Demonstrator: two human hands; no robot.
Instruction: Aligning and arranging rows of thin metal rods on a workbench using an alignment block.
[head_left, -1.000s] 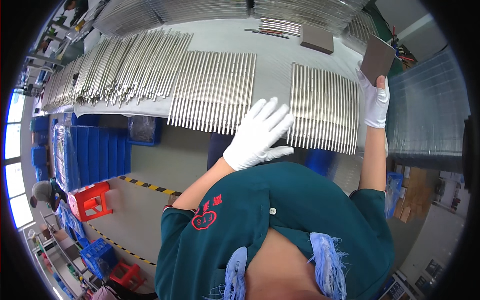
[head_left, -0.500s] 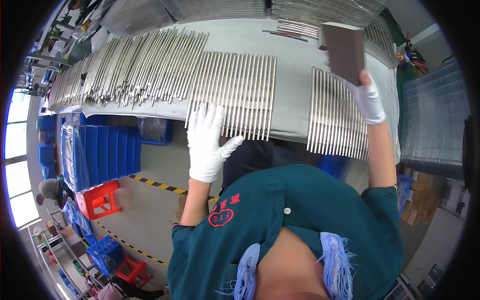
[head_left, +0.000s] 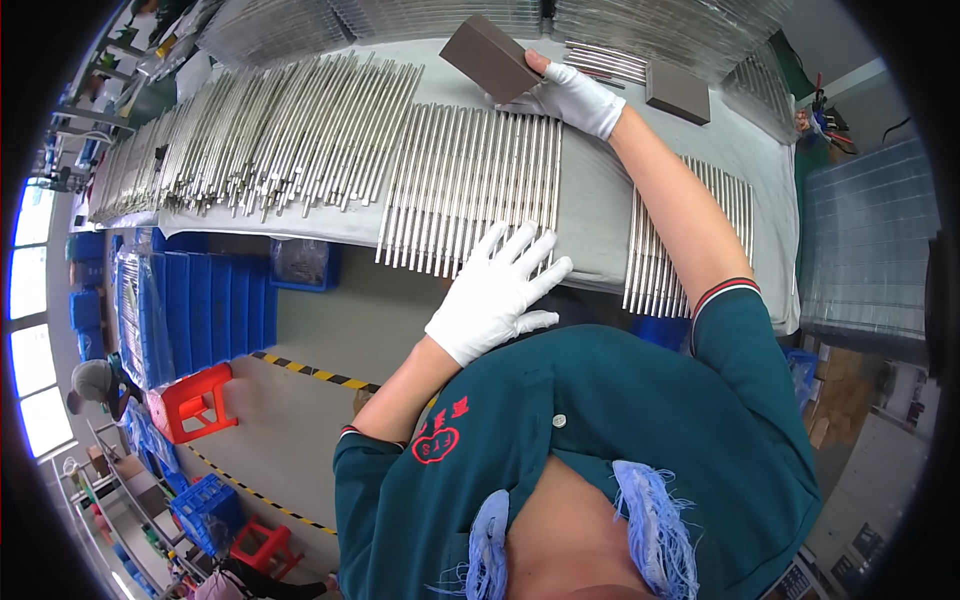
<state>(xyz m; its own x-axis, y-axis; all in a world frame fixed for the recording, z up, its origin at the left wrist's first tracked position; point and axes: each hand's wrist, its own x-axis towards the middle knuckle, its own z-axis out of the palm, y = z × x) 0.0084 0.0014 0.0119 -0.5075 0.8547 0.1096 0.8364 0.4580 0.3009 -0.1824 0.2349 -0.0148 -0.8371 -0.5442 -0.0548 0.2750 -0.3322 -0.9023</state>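
In a white glove, my right hand (head_left: 578,100) grips a dark brown rectangular block (head_left: 490,58), thumb on one end, just over the far ends of a row of slim silver metal rods (head_left: 470,185). My gloved left hand (head_left: 497,290) is open, its fingers spread at the near ends of that same row. Whether its fingertips press on the rods I cannot tell. A smaller group of rods (head_left: 645,240) lies to the right, partly hidden under my right forearm. A second brown block (head_left: 678,92) rests on the cloth-covered table (head_left: 592,200) beyond it.
Many loose rods (head_left: 290,130) lie heaped to the left. Plastic-wrapped stacks (head_left: 440,18) line the far side, and several thin rods (head_left: 607,62) lie by the second block. Blue crates (head_left: 220,305) and a red stool (head_left: 197,402) stand on the floor at left.
My right hand has carried the brown block leftward from above the right-hand rods to the far ends of the middle row. My left hand has slid right along the near ends.
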